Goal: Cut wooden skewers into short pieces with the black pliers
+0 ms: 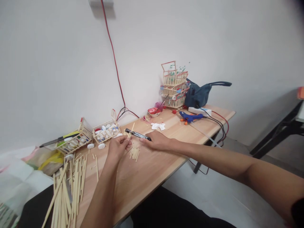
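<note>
At the middle of the wooden table, my left hand (118,146) is closed, thumb and fingers pinching a thin wooden stick (133,127) that points up. My right hand (155,140) grips a black and silver utility knife (140,134), its far end lying against the stick just above my left fingers. Exactly how the blade meets the stick is too small to see. Below the two hands lies a small pile of short cut sticks (135,153). Longer wooden sticks (77,180) are heaped at the left front, beside my left forearm.
Two stick-built carts (106,131) holding bottle caps stand at the back left. Further right are a bowl of red paint (154,111), white crumpled tissue (158,126), stacked stick baskets (175,85), a blue glue gun (190,117), a power strip (199,111) with cords and a dark bag (198,95).
</note>
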A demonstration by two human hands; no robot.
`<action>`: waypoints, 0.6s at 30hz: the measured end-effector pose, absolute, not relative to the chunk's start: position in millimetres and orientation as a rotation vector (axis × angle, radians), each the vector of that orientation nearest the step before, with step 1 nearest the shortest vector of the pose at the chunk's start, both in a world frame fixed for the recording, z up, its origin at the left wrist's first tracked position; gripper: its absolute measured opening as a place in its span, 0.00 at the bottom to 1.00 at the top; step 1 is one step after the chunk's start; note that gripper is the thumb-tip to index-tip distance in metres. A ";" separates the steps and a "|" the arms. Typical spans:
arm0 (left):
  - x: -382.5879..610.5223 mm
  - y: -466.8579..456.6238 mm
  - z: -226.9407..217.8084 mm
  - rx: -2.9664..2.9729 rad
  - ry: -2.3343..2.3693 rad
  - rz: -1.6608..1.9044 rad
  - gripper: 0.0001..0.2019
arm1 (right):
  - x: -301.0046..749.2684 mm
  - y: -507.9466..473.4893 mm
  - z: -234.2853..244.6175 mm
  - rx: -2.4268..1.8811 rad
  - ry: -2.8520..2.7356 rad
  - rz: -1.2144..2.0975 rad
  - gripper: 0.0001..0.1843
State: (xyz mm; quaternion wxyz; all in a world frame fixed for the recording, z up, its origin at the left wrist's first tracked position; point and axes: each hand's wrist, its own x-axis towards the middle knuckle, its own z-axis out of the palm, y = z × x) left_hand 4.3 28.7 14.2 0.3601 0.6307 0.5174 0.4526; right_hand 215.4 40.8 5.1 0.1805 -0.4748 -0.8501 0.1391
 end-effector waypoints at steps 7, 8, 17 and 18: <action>4.5 31.2 10.0 1.738 1.455 1.223 0.13 | 208.8 44.5 7.5 -1.419 -2.415 0.462 0.42; 4.2 31.4 9.3 1.757 1.480 1.219 0.12 | 207.4 44.9 6.9 -1.423 -2.412 0.478 0.43; 2.4 32.3 3.7 1.713 1.499 1.016 0.13 | 208.7 44.4 2.8 -1.462 -2.455 0.460 0.43; 3.5 32.2 3.1 1.696 1.491 1.015 0.13 | 209.9 43.7 2.9 -1.468 -2.457 0.452 0.43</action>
